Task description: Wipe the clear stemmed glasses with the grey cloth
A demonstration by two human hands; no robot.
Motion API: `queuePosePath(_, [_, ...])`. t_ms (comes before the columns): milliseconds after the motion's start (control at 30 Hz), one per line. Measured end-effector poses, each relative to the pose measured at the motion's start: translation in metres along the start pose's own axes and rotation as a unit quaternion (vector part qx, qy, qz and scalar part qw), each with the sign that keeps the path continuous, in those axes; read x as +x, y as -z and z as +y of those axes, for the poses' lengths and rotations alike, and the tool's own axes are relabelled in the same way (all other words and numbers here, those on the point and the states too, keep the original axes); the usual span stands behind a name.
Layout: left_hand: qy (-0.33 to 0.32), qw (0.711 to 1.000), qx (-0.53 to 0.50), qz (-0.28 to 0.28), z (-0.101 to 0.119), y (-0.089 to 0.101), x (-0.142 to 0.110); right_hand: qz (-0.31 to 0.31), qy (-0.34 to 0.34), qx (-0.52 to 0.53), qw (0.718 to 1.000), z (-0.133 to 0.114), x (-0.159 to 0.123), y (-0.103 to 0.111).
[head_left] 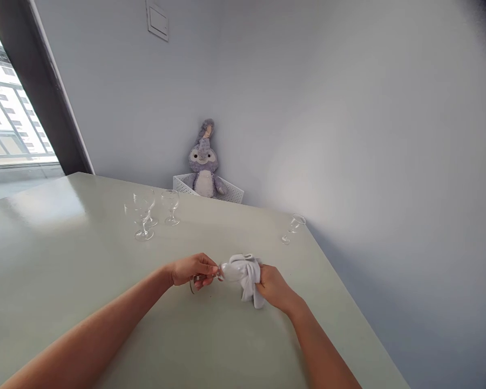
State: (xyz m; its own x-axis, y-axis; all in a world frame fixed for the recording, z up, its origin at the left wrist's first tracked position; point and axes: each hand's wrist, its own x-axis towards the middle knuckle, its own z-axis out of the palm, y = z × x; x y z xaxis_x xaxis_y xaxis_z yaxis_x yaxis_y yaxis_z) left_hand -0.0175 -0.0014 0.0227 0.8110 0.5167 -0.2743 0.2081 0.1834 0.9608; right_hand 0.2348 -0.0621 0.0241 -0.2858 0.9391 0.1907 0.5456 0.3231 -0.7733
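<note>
My left hand pinches the stem of a clear wine glass, which lies sideways in the air with its foot toward the left. A white cloth covers the bowl's right end and hangs down in folds. My right hand is closed on this cloth at the mouth of the glass; its fingertips are hidden by the fabric. Both hands are above the pale table, near its middle.
Several stemmed glasses stand upright at the back left of the table. One more glass stands at the right, near the edge by the wall. A plush rabbit sits in a white perforated basket behind the table.
</note>
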Motion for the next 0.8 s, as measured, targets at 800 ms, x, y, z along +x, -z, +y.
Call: queuePosePath(800, [-0.214,0.81,0.508,0.198,-0.026,-0.061,0.012,0.137,-0.213,0.222,0.942,0.002,0.013,-0.026])
